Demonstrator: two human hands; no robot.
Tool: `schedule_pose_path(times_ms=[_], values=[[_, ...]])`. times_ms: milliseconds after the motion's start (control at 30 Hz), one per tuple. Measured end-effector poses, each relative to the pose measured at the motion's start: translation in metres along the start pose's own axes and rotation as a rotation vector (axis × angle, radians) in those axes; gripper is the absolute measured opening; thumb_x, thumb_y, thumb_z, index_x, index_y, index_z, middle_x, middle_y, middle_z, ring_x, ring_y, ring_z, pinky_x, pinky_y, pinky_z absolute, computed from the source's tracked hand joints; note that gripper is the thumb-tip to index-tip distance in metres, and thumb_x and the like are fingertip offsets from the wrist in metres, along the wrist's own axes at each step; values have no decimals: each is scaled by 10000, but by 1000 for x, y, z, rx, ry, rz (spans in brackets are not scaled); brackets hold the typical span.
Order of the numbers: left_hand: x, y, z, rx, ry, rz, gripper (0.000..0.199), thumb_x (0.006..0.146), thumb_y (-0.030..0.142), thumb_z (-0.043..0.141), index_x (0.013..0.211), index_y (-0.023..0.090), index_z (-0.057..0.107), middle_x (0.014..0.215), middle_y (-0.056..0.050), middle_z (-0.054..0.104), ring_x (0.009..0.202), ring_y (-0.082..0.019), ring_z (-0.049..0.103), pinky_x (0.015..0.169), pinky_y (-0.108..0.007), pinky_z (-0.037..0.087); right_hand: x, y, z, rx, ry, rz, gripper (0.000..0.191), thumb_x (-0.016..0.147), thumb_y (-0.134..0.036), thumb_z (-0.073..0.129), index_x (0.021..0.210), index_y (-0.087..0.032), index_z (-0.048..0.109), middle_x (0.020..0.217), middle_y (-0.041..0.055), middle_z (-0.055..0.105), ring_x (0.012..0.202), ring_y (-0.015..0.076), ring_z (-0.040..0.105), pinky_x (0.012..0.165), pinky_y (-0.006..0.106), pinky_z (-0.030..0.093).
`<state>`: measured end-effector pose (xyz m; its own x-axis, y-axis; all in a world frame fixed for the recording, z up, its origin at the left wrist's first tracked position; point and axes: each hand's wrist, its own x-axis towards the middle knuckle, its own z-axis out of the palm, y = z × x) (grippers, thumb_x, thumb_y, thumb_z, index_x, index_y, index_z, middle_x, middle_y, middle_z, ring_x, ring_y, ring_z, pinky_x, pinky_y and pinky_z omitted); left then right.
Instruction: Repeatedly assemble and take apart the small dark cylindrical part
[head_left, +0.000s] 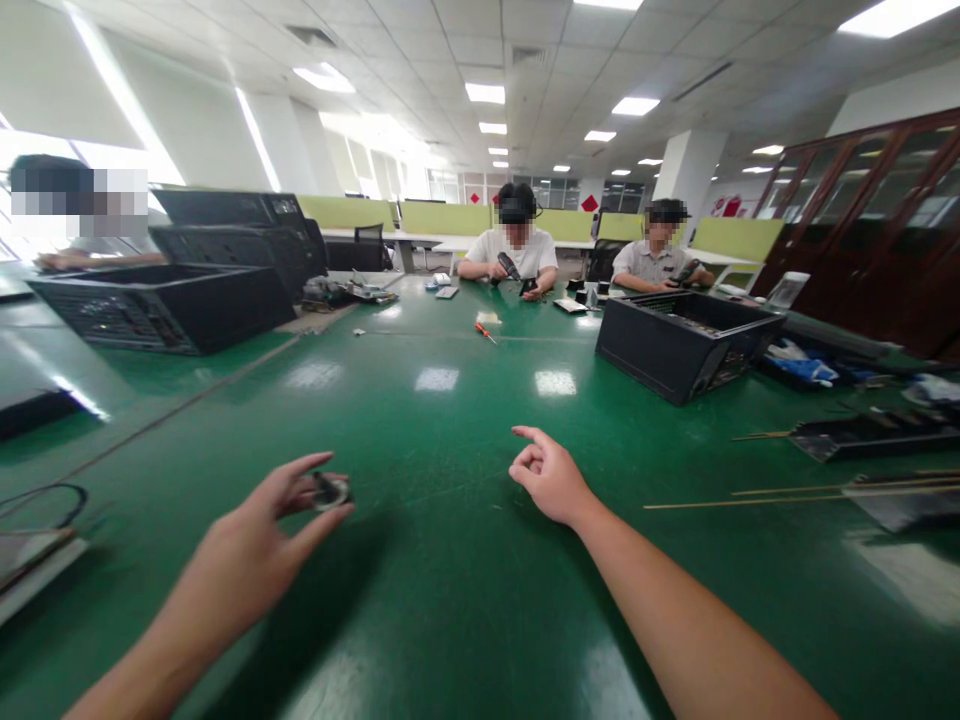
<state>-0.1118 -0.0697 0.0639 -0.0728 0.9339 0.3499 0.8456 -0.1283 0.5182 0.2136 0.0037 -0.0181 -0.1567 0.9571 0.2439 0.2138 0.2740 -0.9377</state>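
My left hand [262, 530] is raised over the green table [450, 450] at the lower left. Its thumb and fingers close around a small round piece [331, 490], dark with a pale rim; blur hides its exact kind. To the right, my right hand [547, 475] hovers above the tabletop with nothing visible in it. The index finger points out to the left, apart from the thumb, while the other fingers curl inward. Farther off, beyond both hands, an orange-handled screwdriver [484, 330] lies on the table.
An open black computer case [652, 350] stands at right, another [180, 320] at left. Thin sticks [742, 498] jut from trays on the right. Across the table one person [517, 250] holds a power tool, and another [664, 250] sits beside. A person [97, 230] is at far left.
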Motion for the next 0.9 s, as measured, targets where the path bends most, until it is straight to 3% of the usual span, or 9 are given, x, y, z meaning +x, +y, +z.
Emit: schedule_pose_path(times_ms=[67,167,300,433,533,633,767,900], values=[[13,29,36,-127,-146,101,559,781,557,638,1237,248,540,1042,-30,713,983,-249,674,944,-413,524,0,1,0,13,9,-10,572,757,-143,584,1320,-176,488,827,-29,629,474,61,373,496,212,355],[24,64,87,-235,-247,228,396,819,360,634,1183,224,561,1107,-62,682,1011,-236,655,935,-385,519,-2,0,-1,-28,3,-48,603,712,-88,560,1299,-202,485,948,-9,634,465,50,377,472,205,340],[26,72,124,-210,-277,300,317,811,192,634,1122,226,585,1063,-56,645,994,-227,613,909,-385,499,-7,-5,1,-139,-40,-130,625,677,-55,557,1269,-239,485,1014,-11,641,479,51,400,495,205,363],[24,60,126,-225,-286,388,273,828,182,650,1093,233,607,1013,-44,619,960,-211,584,876,-365,483,-9,-7,1,-172,-47,-147,525,692,-96,613,1192,-233,528,1034,-5,651,475,52,386,487,211,353],[23,59,123,-229,-248,438,274,822,194,685,1085,251,630,1004,-38,613,975,-212,577,886,-366,479,-10,-7,1,-195,-72,-140,404,702,-132,651,1092,-217,587,931,-14,661,485,66,388,472,212,328],[21,62,125,-271,-224,482,249,832,193,682,1069,252,639,1038,-41,628,1025,-213,580,918,-365,481,-11,-6,2,-225,-97,-151,348,703,-125,653,1038,-214,622,872,-12,664,537,90,466,499,214,362],[17,63,130,-329,-255,482,257,850,178,653,1094,255,629,1064,-26,669,1004,-190,622,923,-341,500,-13,-7,3,-234,-89,-207,302,705,-114,654,991,-212,648,925,8,684,766,153,616,660,240,464],[17,62,131,-346,-205,441,316,816,171,688,1114,257,628,1092,-14,685,1020,-188,644,943,-330,514,-14,-10,3,-248,-95,-187,233,719,-153,677,947,-202,665,848,0,684,682,141,600,612,239,454]])
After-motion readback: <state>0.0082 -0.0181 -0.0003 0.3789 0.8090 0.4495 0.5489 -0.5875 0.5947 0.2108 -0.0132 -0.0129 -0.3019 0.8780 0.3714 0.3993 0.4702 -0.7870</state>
